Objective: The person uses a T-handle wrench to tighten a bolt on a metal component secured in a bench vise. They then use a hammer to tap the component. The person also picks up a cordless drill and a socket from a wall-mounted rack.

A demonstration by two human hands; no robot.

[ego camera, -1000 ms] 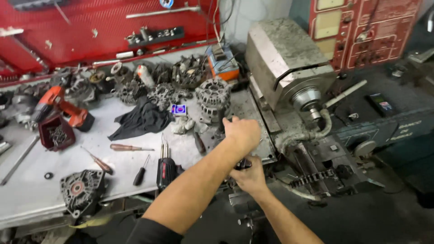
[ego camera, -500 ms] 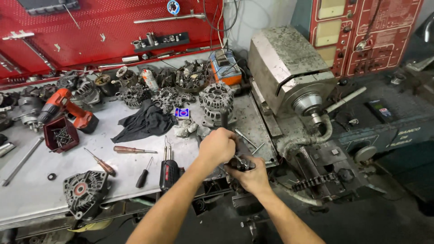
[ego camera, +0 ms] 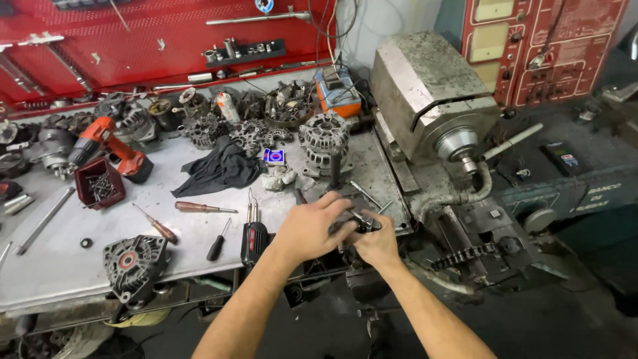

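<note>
Head view. We see both hands meeting at the front right corner of the bench (ego camera: 199,233), just beside the base of the grey lathe (ego camera: 425,86). The left hand (ego camera: 312,229) lies palm down, fingers curled over a small dark metal part (ego camera: 355,223); its grip is closed on the top of the part. The right hand (ego camera: 379,242) comes up from below and clasps the same part from the near side, thumb and fingers wrapped round it. Most of the part is hidden by the two hands; we cannot tell its exact shape, only that bright metal shows between the fingers.

Near the left wrist, at the bench's front edge, a black and red tool with two thin probes (ego camera: 254,233) lies pointing to the back. Left of it lie a black-handled screwdriver (ego camera: 217,242) and two wooden-handled screwdrivers (ego camera: 193,207). An alternator housing with a red centre (ego camera: 133,262) overhangs the front edge, well apart from the hands. A black rag (ego camera: 222,169) lies mid-bench, a silver alternator (ego camera: 323,139) behind the hands. A red cordless drill (ego camera: 109,146) and a red bin of screws (ego camera: 98,183) sit toward the left edge. A red tool board (ego camera: 133,46) stands along the back edge.
</note>
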